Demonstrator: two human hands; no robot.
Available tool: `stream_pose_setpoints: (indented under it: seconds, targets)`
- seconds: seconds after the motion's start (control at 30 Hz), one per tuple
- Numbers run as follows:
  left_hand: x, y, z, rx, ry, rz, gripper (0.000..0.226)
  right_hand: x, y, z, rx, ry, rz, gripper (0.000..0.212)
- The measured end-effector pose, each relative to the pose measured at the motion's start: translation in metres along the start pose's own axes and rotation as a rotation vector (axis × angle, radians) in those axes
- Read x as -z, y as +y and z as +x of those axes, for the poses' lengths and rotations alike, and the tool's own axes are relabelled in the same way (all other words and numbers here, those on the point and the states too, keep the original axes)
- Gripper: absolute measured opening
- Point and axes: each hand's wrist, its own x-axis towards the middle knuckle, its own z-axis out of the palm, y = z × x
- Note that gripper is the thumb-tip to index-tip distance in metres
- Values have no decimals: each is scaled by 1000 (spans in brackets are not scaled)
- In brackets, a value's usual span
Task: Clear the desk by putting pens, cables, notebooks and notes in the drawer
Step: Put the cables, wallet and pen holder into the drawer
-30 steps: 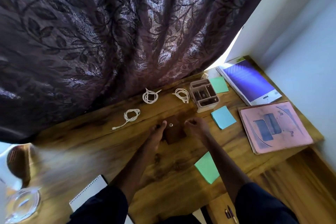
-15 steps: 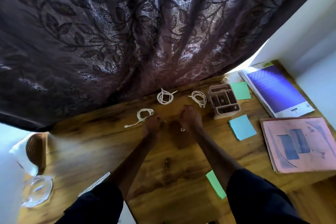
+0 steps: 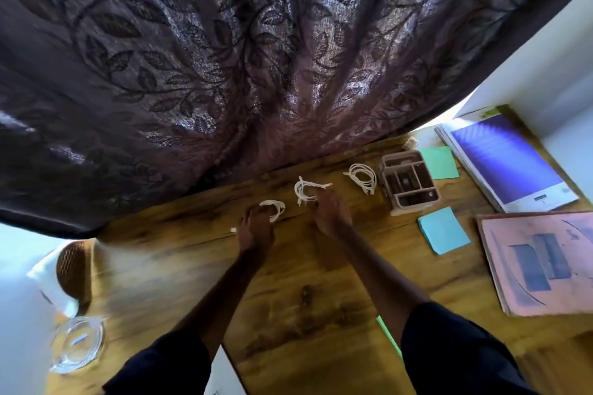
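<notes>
Left hand (image 3: pixel 256 229) is curling its fingers round the left cable (image 3: pixel 275 206), a small white coil lying on the desk (image 3: pixel 288 314), its plug end trailing loose beside the wrist. Right hand (image 3: pixel 324 213) is pinching the middle cable (image 3: pixel 303 189), a looser white coil with one tail sticking out. A third cable (image 3: pixel 362 176) is lying just beside the organiser (image 3: pixel 407 184). Lifted by a single loop, either coil is risking unravelling, its loose end snagging. No drawer is showing.
</notes>
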Motion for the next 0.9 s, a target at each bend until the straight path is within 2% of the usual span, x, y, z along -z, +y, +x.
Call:
stream_pose_setpoints:
  seconds: [0.07,0.17,0.27,0.47,0.6,0.7,0.8,0.9]
  targets:
    - [4,6,-2,80,-72,-64,41,4,9,-7,-83,19,-22,32]
    - [10,23,-10,91,-59,-128,24,24,18,-38,-154,199,177,25]
    - [27,55,-25,145,-110,-318,24,37,20,-76,-193,324,308,25]
    - [34,112,-57,211,-223,-585,18,46,29,-147,-321,372,507,19]
    - [31,147,-77,241,-366,-742,36,58,34,-191,-329,313,588,9]
    - [30,171,-99,176,-436,-745,36,64,38,-231,-402,350,718,24]
    - [33,198,-127,127,-473,-766,30,71,49,-265,-499,432,687,35]
    - [32,220,-157,38,-558,-810,24,85,62,-299,-561,483,681,29]
